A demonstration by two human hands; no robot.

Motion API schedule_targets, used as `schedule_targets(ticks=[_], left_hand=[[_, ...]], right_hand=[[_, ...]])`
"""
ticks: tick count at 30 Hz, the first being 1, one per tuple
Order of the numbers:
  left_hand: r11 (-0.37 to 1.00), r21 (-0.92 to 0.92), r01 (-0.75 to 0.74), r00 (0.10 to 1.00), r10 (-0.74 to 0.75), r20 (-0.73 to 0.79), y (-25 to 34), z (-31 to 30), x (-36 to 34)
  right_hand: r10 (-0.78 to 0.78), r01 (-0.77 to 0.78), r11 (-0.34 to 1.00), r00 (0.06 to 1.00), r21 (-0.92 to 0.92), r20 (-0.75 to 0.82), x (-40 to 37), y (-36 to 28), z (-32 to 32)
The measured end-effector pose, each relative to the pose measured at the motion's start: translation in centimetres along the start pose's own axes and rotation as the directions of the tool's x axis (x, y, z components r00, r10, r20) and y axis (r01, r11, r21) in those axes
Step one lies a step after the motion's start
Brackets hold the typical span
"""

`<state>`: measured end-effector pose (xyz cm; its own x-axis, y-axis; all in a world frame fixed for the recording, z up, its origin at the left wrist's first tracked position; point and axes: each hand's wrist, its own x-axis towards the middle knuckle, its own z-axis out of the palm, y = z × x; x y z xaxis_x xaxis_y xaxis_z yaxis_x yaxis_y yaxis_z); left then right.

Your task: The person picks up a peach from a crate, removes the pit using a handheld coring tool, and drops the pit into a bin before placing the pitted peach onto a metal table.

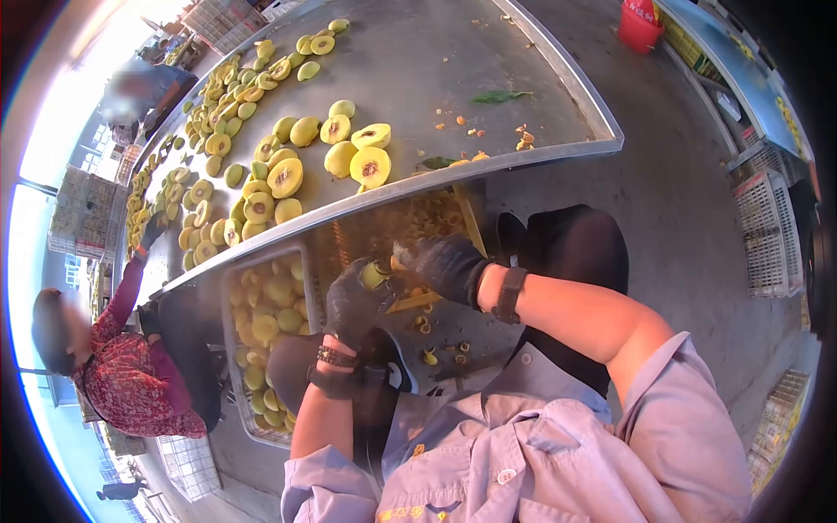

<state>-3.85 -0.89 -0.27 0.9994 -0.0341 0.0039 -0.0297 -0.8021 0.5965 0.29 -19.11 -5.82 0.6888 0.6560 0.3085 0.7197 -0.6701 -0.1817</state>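
My left hand [353,305], in a dark glove, is closed around a yellow-green fruit half [375,276] below the table's front edge. Close to its right, my right hand [440,264], gloved too, has its fingers wrapped round a small tool, of which only a light brownish end [402,253] shows near the fruit. Above both hands, halved yellow fruits [370,166] with brown centres lie on the metal table [410,52]. A crate of fruit halves [228,305] stands to the left of my left hand.
Under the table edge is a yellow-edged container [471,218] of peelings. A co-worker in a red patterned top [131,383] sits at left, one gloved hand on the table; another person [157,87] is farther back. A red bucket [639,30] and white crates [767,231] stand at right.
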Motion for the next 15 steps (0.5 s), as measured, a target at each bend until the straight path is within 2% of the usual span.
schedule_targets(ticks=[3, 7, 9, 10, 12, 15], left_hand=[[0.999, 0.021, 0.029, 1.000, -0.029, 0.002, -0.4, 0.4, 0.0], [0.996, 0.083, 0.012, 1.000, -0.012, -0.005, -1.1, 1.2, 0.5], [0.994, 0.087, 0.066, 0.996, -0.070, 0.048, -0.9, 1.3, 0.4], [0.992, 0.092, 0.091, 0.992, -0.098, 0.075, -0.8, 1.3, 0.4], [0.986, 0.168, 0.001, 0.999, -0.008, 0.044, -1.2, 1.8, 0.1], [0.974, 0.222, -0.051, 0.999, 0.045, 0.030, 0.1, 1.3, -0.5]], right_hand=[[0.045, -0.046, 0.999, 0.996, 0.011, 0.080, 0.2, -0.2, 0.5], [0.141, -0.181, 0.956, 0.974, 0.232, 0.178, 0.5, -0.3, 0.1], [0.194, -0.271, 0.918, 0.944, 0.290, 0.268, 0.4, -0.5, -0.7], [0.190, -0.304, 0.899, 0.919, 0.316, 0.344, 0.4, -0.4, -1.2], [0.169, -0.372, 0.856, 0.857, 0.358, 0.486, 0.9, 0.0, -2.6], [-0.041, -0.253, 0.829, 0.861, 0.498, 0.506, 1.0, 1.9, -0.3]])
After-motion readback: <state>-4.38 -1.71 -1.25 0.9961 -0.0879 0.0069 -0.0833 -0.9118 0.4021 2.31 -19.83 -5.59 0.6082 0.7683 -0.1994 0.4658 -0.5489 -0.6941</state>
